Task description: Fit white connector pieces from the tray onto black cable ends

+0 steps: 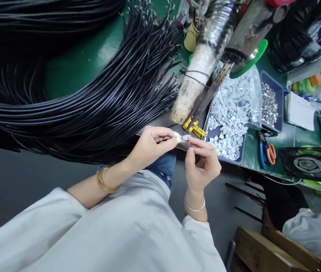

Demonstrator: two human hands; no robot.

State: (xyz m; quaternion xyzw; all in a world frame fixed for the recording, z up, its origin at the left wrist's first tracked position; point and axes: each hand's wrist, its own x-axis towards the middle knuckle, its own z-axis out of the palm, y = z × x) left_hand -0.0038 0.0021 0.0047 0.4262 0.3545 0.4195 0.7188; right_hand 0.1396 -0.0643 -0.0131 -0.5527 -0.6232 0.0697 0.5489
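My left hand [156, 145] is closed in a pinch, thumb against index finger, near the table's front edge. White covers show on its fingertips. Between both hands is a small white piece [187, 138], its far side by the left fingertips. My right hand [202, 160] pinches at the right side of this piece, with a thin strand hanging near its thumb. What the left fingertips grip is too small to name. Just beyond the fingers lie yellow clips [196, 129]. A tray [243, 151] of small white pieces [230, 121] is right of the hands.
Bundles of black cables [106, 98] cover the left of the green table [104, 56]. A wrapped roll [191, 83] slants above the hands. Farther right are a bin [281, 102] of metal parts, orange-and-blue pliers [266, 151] and a fan [310, 164]. Cardboard boxes [262, 249] stand below.
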